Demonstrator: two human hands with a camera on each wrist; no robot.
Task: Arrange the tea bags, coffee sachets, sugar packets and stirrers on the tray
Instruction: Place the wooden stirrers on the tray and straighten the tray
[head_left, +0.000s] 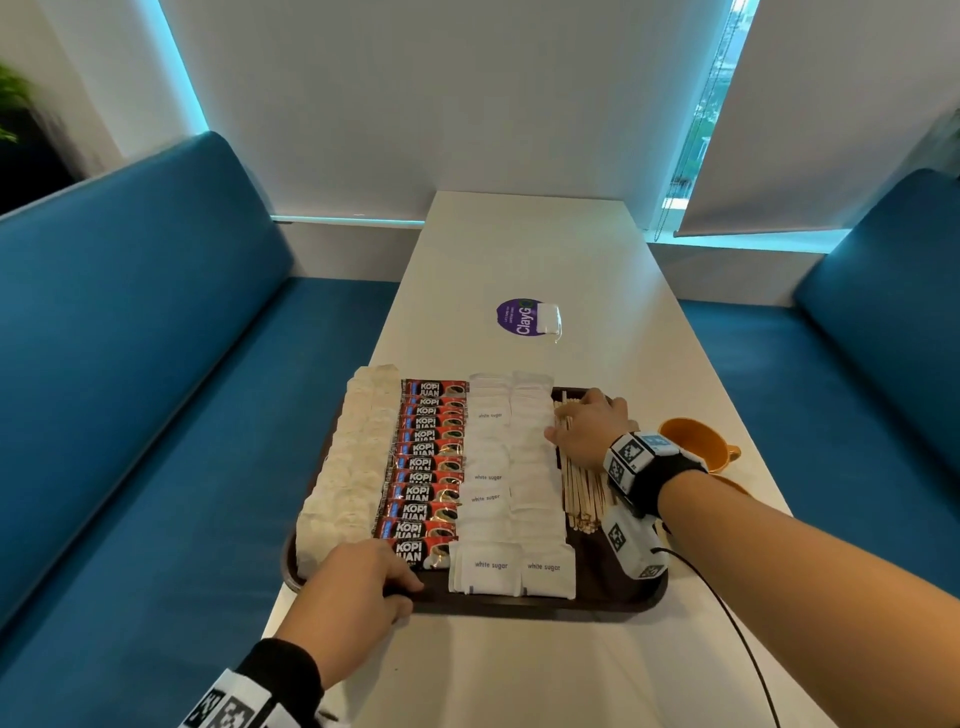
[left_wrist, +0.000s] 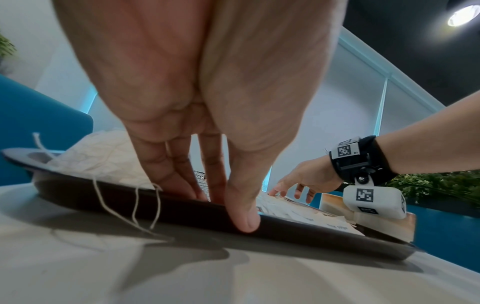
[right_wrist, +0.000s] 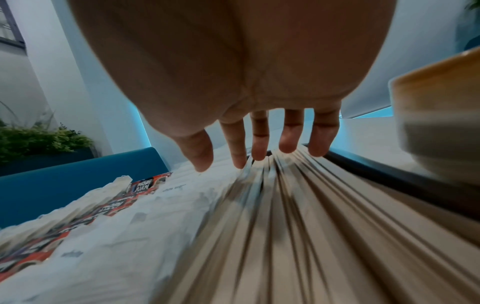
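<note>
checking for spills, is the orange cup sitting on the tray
No, the orange cup stands on the white table, just off the right edge of the dark tray.

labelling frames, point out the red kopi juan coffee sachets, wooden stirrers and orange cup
red Kopi Juan coffee sachets (head_left: 423, 477): head view, mid-column wrapper
wooden stirrers (head_left: 584, 493): head view, bundle's near half
orange cup (head_left: 693, 439): head view, inner wall

A dark brown tray (head_left: 613, 597) carries off-white tea bags (head_left: 348, 467), red-and-black coffee sachets (head_left: 426, 462), white sugar packets (head_left: 514, 467) with blue lettering, pale wooden stirrers (head_left: 582, 493); beside it, an orange cup (head_left: 693, 441).
</note>
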